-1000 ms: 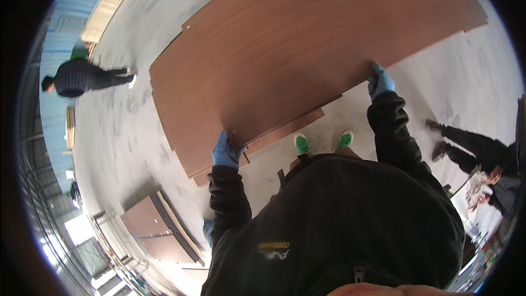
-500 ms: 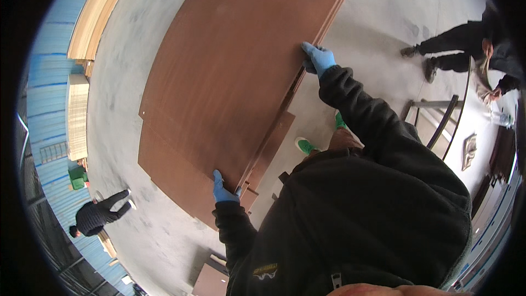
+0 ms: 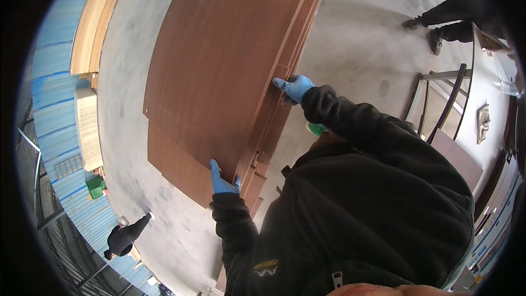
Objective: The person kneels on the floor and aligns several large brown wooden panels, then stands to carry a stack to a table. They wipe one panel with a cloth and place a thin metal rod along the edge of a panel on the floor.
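A large brown panel lies on a stack of similar brown panels, whose edges step out along the near right side. My left hand, in a blue glove, clasps the top panel near its lower corner, its upper digit lying on the face and the others at the edge. Farther up the same edge, my blue-gloved right hand is closed on the top panel, thumb over it and fingers curled at the side. The undersides of both grips are hidden.
Light boards lean along the blue wall at left, near a green bin. A person in dark clothes walks at lower left. Another person's legs show at upper right, beside a white-topped table with a metal frame.
My right hand has come down the edge, closer to my left. More of the lower panels' stepped edges shows beside the top panel. The person at left has moved along the floor.
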A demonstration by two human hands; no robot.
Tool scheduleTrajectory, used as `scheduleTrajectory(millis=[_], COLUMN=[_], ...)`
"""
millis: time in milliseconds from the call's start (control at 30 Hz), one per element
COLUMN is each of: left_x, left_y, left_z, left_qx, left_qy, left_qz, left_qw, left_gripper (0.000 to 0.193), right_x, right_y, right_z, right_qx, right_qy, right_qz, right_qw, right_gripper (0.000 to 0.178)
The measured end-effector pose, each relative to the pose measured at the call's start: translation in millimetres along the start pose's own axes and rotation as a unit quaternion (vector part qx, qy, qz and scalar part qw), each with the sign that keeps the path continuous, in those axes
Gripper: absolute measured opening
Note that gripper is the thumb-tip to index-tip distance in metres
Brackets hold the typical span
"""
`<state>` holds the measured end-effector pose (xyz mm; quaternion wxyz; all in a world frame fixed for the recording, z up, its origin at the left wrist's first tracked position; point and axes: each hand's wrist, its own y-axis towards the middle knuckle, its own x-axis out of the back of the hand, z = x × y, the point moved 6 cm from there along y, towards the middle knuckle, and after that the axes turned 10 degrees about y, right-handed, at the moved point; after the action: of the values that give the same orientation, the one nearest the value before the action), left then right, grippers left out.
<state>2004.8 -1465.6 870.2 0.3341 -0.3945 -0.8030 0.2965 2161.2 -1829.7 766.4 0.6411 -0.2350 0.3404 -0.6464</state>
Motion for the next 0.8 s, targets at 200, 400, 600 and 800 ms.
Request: scheduleTrajectory(millis=[200, 400, 600, 800], left_x=[0, -7, -7, -4], left_y=[-4, -9, -23, -16], left_z=[2, 3, -2, 2], left_qx=[0.006, -0.005, -0.011, 0.004], left_qy=[-0.019, -0.048, -0.044, -0.043], left_qz=[-0.010, 0.026, 0.006, 0.058], left_qw=[1.000, 0.998, 0.999, 0.997], left_gripper=[0.077, 0.071, 0.080, 0.076], right_x=[-6, -15, -36, -25], right_y=[-3, -3, -73, -86], right_z=[10, -27, -135, -142], right_qx=[0.018, -0.012, -0.117, -0.090], right_qy=[0.028, 0.089, 0.092, 0.070], right_qz=[-0.003, 0.042, 0.186, 0.221], right_qw=[0.999, 0.995, 0.971, 0.969], right_gripper=[0.058, 0.047, 0.040, 0.047])
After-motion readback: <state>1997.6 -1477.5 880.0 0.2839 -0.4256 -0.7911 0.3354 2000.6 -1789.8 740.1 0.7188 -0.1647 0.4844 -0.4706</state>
